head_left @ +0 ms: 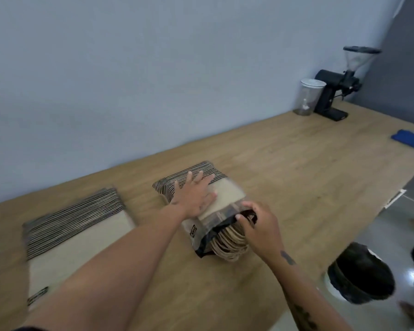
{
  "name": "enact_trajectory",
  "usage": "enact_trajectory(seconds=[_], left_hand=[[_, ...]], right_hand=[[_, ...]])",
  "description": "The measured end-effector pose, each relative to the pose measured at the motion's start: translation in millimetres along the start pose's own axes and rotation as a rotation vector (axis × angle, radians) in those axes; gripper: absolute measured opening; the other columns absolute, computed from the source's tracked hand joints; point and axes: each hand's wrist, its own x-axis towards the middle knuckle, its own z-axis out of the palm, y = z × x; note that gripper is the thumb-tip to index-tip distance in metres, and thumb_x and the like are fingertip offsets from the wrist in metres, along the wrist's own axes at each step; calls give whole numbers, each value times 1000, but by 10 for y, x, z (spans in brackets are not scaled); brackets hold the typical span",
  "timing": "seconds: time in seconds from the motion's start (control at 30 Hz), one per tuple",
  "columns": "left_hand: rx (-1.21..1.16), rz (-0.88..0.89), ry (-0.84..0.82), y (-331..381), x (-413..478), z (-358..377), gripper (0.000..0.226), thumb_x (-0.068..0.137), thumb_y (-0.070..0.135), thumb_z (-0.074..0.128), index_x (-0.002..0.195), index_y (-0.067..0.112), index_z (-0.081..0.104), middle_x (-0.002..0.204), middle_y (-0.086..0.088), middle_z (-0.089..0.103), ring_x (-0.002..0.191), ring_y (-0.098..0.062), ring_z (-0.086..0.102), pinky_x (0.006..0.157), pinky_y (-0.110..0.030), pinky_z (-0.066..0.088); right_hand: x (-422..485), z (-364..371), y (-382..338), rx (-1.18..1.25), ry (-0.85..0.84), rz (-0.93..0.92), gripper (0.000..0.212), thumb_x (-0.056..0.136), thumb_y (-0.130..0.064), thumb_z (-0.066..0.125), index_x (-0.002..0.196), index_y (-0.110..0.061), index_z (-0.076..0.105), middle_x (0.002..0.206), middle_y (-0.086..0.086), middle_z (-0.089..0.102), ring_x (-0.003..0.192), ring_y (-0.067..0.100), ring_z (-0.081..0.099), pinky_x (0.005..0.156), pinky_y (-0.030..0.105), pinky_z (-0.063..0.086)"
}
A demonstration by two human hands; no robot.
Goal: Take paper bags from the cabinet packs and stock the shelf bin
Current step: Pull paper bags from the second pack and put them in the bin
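A pack of beige paper bags with a striped end (227,194) lies on the wooden counter (296,168), wrapped in clear plastic. Twine handles (227,244) stick out of its torn near end. My left hand (195,194) presses flat on top of the pack with straight fingers. My right hand (258,225) pinches the dark torn plastic edge at the near end. A second, flatter pack of the same bags (74,235) lies to the left, touched by neither hand.
A black coffee grinder (335,91) and a clear lidded container (308,96) stand at the far right against the wall. A blue cloth (411,139) lies at the right edge. Below the counter's right edge sits a dark bin (359,278); another person is partly visible there.
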Motion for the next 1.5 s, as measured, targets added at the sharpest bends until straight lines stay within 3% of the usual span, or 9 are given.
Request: enact_trajectory(seconds=[0.3, 0.47, 0.67, 0.8, 1.0, 1.07, 1.2, 1.37, 1.5], left_hand=[[-11, -8, 49, -141, 33, 219, 59, 94, 58, 20, 148, 38, 9, 160, 4, -3, 147, -25, -6, 114, -55, -5], [-34, -16, 51, -162, 8, 229, 58, 94, 57, 21, 148, 38, 10, 160, 4, -4, 147, -25, -8, 114, -54, -6], [-6, -44, 11, -105, 66, 160, 59, 94, 57, 22, 148, 36, 11, 161, 2, -3, 147, -28, -8, 113, -58, -4], [7, -102, -45, -24, 142, 89, 63, 91, 63, 23, 147, 42, 4, 160, -2, -6, 146, -35, -8, 111, -63, -3], [52, -144, -40, 67, 198, 133, 72, 83, 74, 17, 146, 46, 0, 160, -2, -11, 145, -38, -12, 110, -65, -5], [63, -126, -41, 72, 218, 144, 72, 82, 75, 16, 146, 46, -1, 160, -2, -11, 145, -37, -12, 110, -65, -5], [36, -156, -75, 43, 285, 135, 72, 82, 76, 18, 146, 48, 0, 160, 0, -11, 145, -36, -13, 109, -67, -4], [-1, -162, -76, 36, 318, 153, 72, 81, 76, 21, 145, 49, 3, 161, 1, -4, 146, -34, -6, 110, -68, 0], [-10, -147, -62, 40, 311, 179, 72, 81, 77, 22, 145, 49, 3, 161, 0, 0, 147, -33, -3, 111, -67, 0]], right_hand=[[-269, 215, -3, 125, 193, 133, 21, 76, -14, 71, 91, -14, 56, 85, 1, 61, 79, 15, 56, 69, 19, 39], [-270, 284, -8, 139, 190, 131, 29, 79, -9, 68, 107, -10, 62, 100, 1, 65, 94, 14, 59, 80, 18, 40], [-251, 283, 1, 156, 286, 81, 25, 77, 0, 68, 102, -6, 70, 91, -7, 64, 85, -1, 59, 78, -1, 39], [-243, 293, 23, 156, 305, 89, 28, 77, 2, 68, 103, -6, 70, 94, 2, 71, 87, 10, 65, 83, 19, 51], [-258, 214, 59, 140, 302, 95, 24, 73, 8, 68, 93, -6, 72, 83, -2, 69, 75, -5, 63, 70, -5, 40], [-293, 147, 70, 165, 281, 120, 23, 74, 7, 68, 92, -7, 71, 78, -8, 65, 70, -16, 60, 65, -2, 43], [-427, 45, 113, 202, 249, 209, 22, 77, 2, 67, 93, -14, 70, 73, -14, 63, 65, 4, 62, 67, 19, 54], [-632, -19, 241, 221, 303, 234, 32, 75, 4, 69, 90, -24, 66, 81, -20, 65, 76, -8, 63, 68, 6, 49], [-646, -106, 159, 364, 219, 325, 32, 77, -11, 71, 98, -30, 59, 91, -12, 67, 80, 3, 67, 69, 19, 55]])
